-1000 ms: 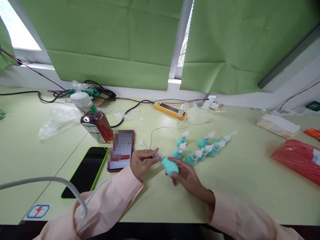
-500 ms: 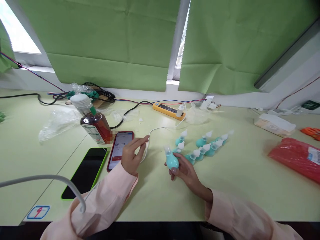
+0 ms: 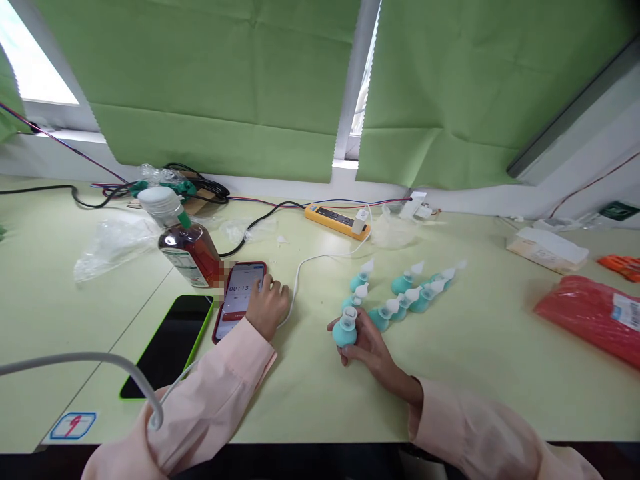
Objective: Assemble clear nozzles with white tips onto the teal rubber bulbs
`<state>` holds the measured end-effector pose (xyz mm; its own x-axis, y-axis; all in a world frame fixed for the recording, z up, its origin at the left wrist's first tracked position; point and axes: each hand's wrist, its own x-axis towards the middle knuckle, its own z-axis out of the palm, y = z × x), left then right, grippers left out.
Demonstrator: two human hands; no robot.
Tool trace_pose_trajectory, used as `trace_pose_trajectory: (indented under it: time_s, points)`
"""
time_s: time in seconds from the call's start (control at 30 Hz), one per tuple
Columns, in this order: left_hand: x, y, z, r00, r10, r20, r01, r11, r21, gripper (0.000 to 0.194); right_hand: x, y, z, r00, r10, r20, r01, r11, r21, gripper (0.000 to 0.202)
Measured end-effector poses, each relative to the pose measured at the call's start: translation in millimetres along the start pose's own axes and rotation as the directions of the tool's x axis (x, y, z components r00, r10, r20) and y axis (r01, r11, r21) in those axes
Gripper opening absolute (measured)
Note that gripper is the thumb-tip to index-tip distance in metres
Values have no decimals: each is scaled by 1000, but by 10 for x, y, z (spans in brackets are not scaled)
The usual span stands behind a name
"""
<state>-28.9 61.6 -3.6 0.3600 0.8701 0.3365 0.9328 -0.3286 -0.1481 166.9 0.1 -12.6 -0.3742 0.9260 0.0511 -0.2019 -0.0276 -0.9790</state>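
My right hand (image 3: 369, 348) is wrapped around a turquoise nasal aspirator bulb (image 3: 345, 331), held upright just above the table. Its clear neck points up and carries no white tip. Beyond it stand several similar turquoise bulbs with white tips (image 3: 391, 307), most of them in a slanting row to the right. My left hand (image 3: 269, 307) is empty, its bent fingers apart at the right edge of a red-cased phone (image 3: 239, 293) showing a running timer. Whether a fingertip touches the screen I cannot tell.
A black phone in a green case (image 3: 167, 347) lies at left, below a bottle of dark red liquid (image 3: 190, 257). A white cable (image 3: 320, 256) runs to a yellow power strip (image 3: 335, 221). At right are a red plastic package (image 3: 575, 310) and a tissue pack (image 3: 547, 250).
My left hand has lowered and moved left from beside the white cable to the phone. The bulb in my right hand has tilted, so its open neck now faces me more.
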Motion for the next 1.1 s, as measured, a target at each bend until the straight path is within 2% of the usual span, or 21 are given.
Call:
trace_pose_trajectory:
  time_s: [0.27, 0.5, 0.7, 0.77, 0.87, 0.93, 1.0, 1.03, 1.1]
  points:
    - [-11, 37, -19, 995, -103, -20, 104, 993, 62, 29, -15, -54, 36, 998, 60, 28, -59, 997, -45, 24]
    - [-31, 46, -18, 996, -56, -70, 60, 997, 53, 23, -26, -55, 27, 993, 96, 65, -89, 991, -95, 29]
    - [-31, 61, -25, 997, -69, -39, 68, 997, -18, 29, -26, -66, 12, 994, 62, 94, -44, 981, -187, 26]
    - [-33, 62, -10, 995, -70, -66, 67, 997, -48, 28, -33, -68, 10, 995, 63, 83, -42, 970, -239, 25]
    - [-44, 74, -9, 979, -44, -200, 4, 980, -197, 22, -44, -72, 10, 997, 47, 68, -22, 943, -333, 21]
    - [-59, 97, -48, 950, -52, -308, -67, 930, -362, 23, -49, -76, 14, 997, 33, 72, -4, 932, -362, 20]
    - [-78, 132, -116, 932, -107, -346, -103, 838, -535, 26, -50, -76, 19, 997, 23, 73, 5, 931, -364, 20]
    - [-87, 150, -154, 937, -136, -322, -100, 779, -619, 27, -50, -75, 20, 997, 21, 69, 5, 931, -364, 19]
    - [-103, 184, -219, 967, -161, -199, -60, 613, -788, 27, -48, -66, 20, 998, 23, 55, -1, 929, -369, 19]
